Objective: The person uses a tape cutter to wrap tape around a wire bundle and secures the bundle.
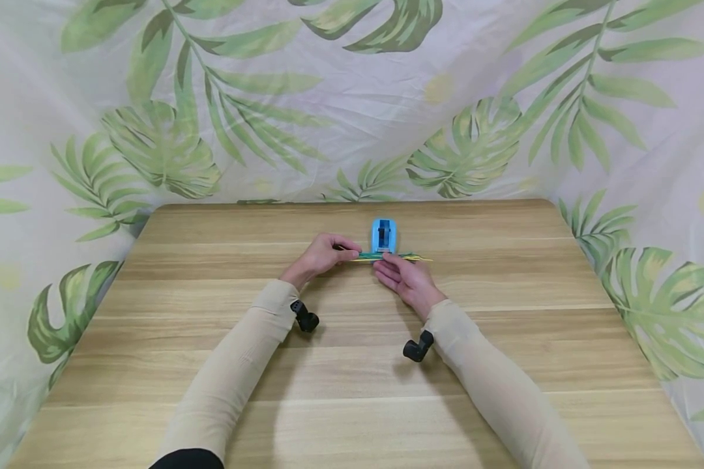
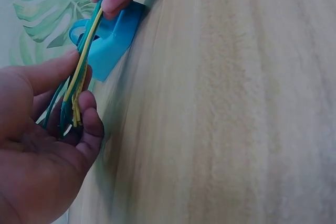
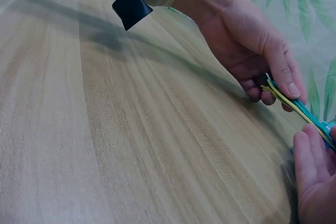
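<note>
A thin bundle of green and yellow wires (image 1: 366, 256) is held level between the two hands, in front of a blue tape dispenser (image 1: 384, 229). My left hand (image 1: 322, 254) pinches the bundle's left part between thumb and fingers; in the left wrist view the loose wire ends (image 2: 77, 111) hang inside its curled fingers. On the other side, my right hand (image 1: 410, 280) pinches the bundle between thumb and fingers, and yellow ends stick out past it. The dispenser's blue body (image 2: 113, 45) stands behind the wires in the left wrist view, partly hidden.
The wooden table (image 1: 352, 417) reaches toward a leaf-print cloth (image 1: 352, 117) hanging behind and at the sides. A black camera (image 1: 305, 317) sits on the left wrist, and another black camera (image 1: 418, 346) on the right wrist.
</note>
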Demonstrator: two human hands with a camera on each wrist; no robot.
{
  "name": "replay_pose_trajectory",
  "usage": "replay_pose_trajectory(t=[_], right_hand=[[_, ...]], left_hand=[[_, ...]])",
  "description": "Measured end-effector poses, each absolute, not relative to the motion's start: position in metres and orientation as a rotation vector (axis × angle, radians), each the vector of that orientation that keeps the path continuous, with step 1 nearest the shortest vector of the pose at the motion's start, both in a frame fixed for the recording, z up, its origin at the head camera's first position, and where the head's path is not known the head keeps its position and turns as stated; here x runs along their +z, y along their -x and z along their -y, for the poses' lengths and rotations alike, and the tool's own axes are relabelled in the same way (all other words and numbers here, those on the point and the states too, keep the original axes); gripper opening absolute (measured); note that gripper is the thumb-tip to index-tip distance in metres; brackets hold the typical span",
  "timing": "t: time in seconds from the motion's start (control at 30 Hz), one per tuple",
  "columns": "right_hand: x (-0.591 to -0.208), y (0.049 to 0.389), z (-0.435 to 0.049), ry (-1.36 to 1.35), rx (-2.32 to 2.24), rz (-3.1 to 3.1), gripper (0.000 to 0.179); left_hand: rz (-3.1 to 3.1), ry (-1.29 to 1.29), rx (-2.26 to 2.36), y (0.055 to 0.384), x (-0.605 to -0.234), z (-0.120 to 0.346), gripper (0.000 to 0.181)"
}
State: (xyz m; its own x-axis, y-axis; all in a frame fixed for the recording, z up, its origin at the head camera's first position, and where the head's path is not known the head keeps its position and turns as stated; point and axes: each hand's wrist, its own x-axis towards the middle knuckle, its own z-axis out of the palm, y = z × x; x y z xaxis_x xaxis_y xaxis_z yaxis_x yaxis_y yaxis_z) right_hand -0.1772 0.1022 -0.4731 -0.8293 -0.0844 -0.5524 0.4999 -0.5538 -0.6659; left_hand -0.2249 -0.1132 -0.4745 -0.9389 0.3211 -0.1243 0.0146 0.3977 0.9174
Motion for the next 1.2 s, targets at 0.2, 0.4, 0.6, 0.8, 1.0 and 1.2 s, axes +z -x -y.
replay_pose_trajectory(t=[0.2,0.4,0.6,0.8,1.0,1.2], right_hand=[[-0.471,0.18,-0.101,-0.683,-2.41,-1.255,0.024],[-0.471,0.182,-0.1,-0.688,-2.409,-1.252,0.026],[-0.471,0.182,-0.1,-0.671,-2.409,-1.25,0.026],[-0.472,0.182,-0.101,-0.679,-2.403,-1.235,0.028],[-0.472,0.185,-0.105,-0.677,-2.41,-1.249,0.029],[-0.472,0.192,-0.11,-0.652,-2.395,-1.265,0.02]], left_hand=[[-2.442,-0.318,1.516,0.228,-0.471,0.111,0.023],[-2.562,-0.287,1.425,0.231,-0.46,0.1,0.033],[-2.585,-0.257,1.289,0.235,-0.454,0.083,0.066],[-2.603,-0.24,1.179,0.236,-0.451,0.072,0.084],[-2.566,-0.232,1.239,0.24,-0.455,0.07,0.078],[-2.571,-0.22,1.225,0.243,-0.455,0.065,0.083]])
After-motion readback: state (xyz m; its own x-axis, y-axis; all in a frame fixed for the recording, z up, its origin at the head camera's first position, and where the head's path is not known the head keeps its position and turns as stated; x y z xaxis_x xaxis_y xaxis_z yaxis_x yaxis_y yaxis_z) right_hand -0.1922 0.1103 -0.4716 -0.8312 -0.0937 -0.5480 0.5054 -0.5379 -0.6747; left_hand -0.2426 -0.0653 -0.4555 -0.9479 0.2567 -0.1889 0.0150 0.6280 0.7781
